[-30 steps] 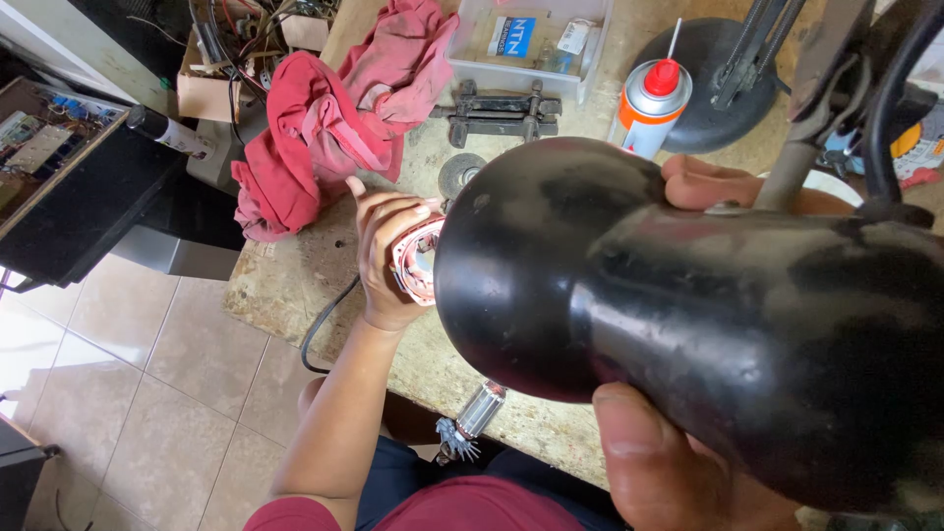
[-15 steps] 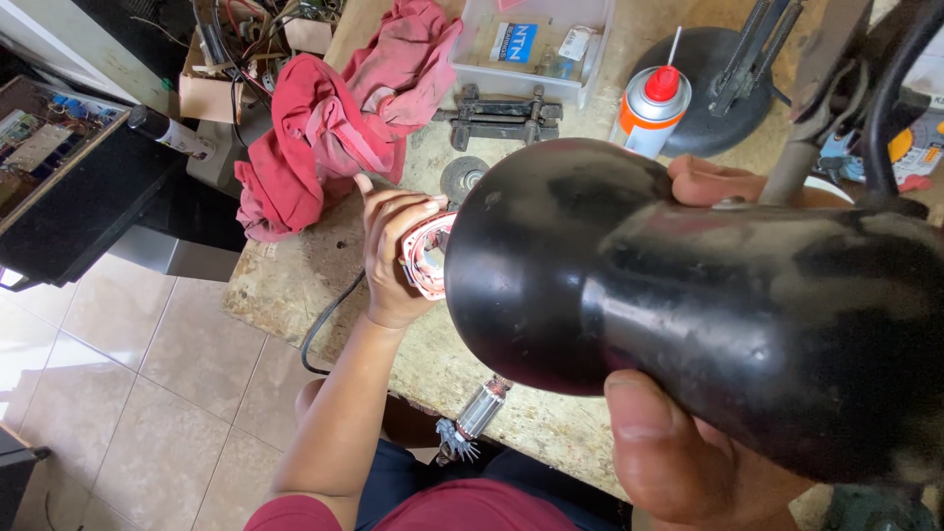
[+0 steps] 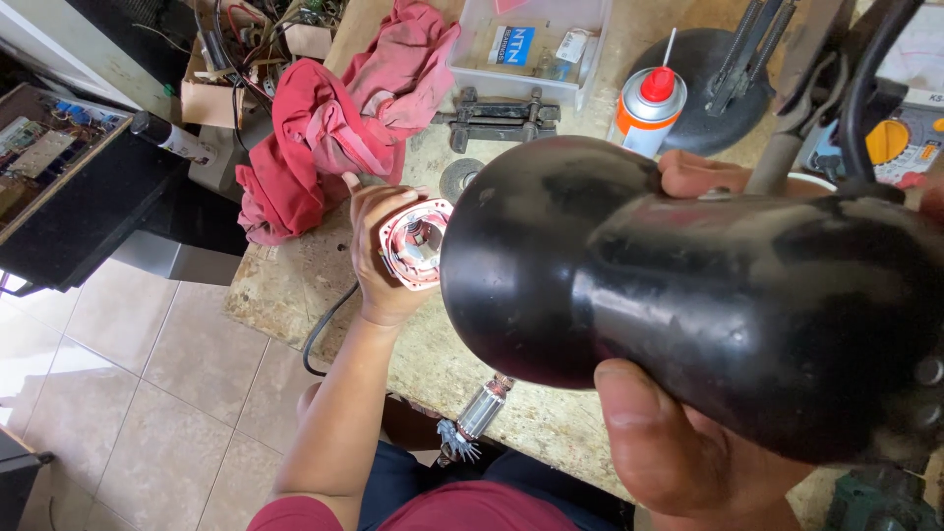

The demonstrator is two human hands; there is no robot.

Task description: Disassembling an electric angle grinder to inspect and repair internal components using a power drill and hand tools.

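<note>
L hand (image 3: 379,258) grips the round red motor housing w/ open end (image 3: 415,243), slightly further from the crumpled red rag (image 3: 324,138) than 1 s ago. R hand (image 3: 678,447) clasps the big glossy black shell (image 3: 688,285) beside it, thumb on top; both grips unchanged

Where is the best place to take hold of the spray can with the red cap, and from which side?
Grip the spray can around its round body, below the red cap, coming from above and the bench's front edge, probably. It stands upright, so the fingers can wrap its sides. The thin straw on top is no hold. The black disc base crowds its far side.
</note>
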